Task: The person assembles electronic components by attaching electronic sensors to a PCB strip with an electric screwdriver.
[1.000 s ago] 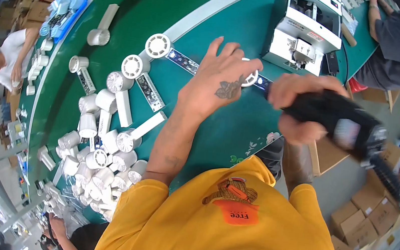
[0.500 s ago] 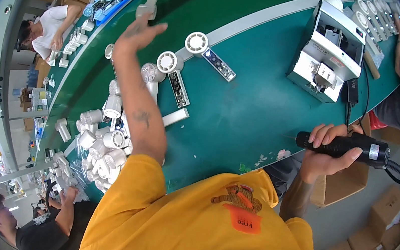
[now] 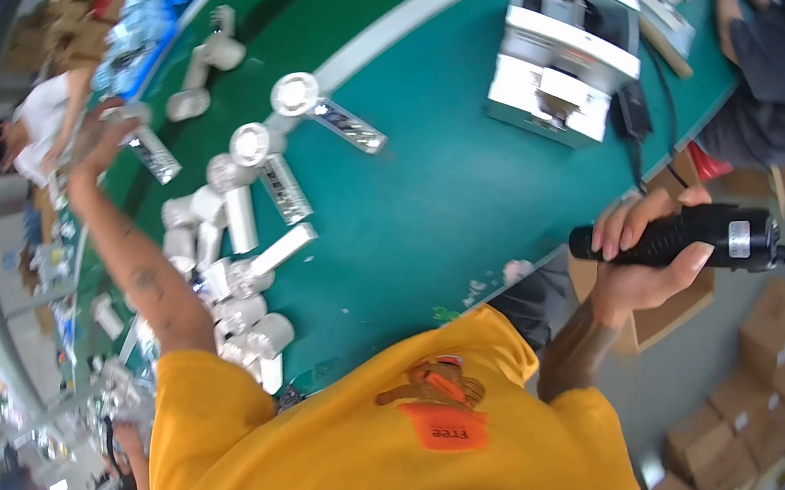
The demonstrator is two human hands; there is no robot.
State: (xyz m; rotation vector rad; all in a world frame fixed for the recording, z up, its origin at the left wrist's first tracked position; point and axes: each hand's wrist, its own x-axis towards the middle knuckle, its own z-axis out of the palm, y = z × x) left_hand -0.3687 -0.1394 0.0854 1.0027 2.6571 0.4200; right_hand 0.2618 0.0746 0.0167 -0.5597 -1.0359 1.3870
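At the far left, my left hand (image 3: 104, 140) is closed over the round head of a white handheld fan, though its fingers are somewhat blurred. The fan's circuit board (image 3: 154, 155) sticks out bare from under the hand. My right hand (image 3: 645, 249) grips a black electric screwdriver (image 3: 711, 237) off the bench's near edge, its tip pointing left. Two more open-handled fans lie on the green bench, one further back (image 3: 295, 93) and one nearer (image 3: 255, 145), boards facing up. A pair of white fans (image 3: 198, 81) rests beyond my left hand.
White fans (image 3: 253, 326) are heaped beside my left forearm. A white metal machine (image 3: 570, 60) stands at the back right, with a black power adapter (image 3: 634, 113) beside it. Blue bins (image 3: 141, 43) sit far left. Other people work nearby; cartons (image 3: 740, 390) stack at right.
My left hand has left the closed white fan at the back and come down onto an open-handled fan. The view has swung. My right hand keeps the screwdriver.
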